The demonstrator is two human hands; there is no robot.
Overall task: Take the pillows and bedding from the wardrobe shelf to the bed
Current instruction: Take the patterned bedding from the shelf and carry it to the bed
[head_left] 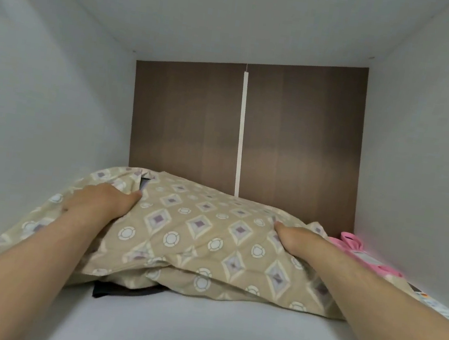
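Observation:
A beige pillow (195, 231) with a diamond and circle pattern lies across the white wardrobe shelf (196, 331). My left hand (99, 199) grips its left upper side, fingers curled into the fabric. My right hand (294, 237) grips its right upper side, thumb pressed on the cover. A dark piece of cloth (122, 289) pokes out from under the pillow's front edge. What lies behind the pillow is hidden.
White side walls and a white top panel close in the compartment; a brown back panel (195, 126) with a white vertical strip stands behind. A pink package (360, 253) and a printed flat item (439, 308) lie along the right wall.

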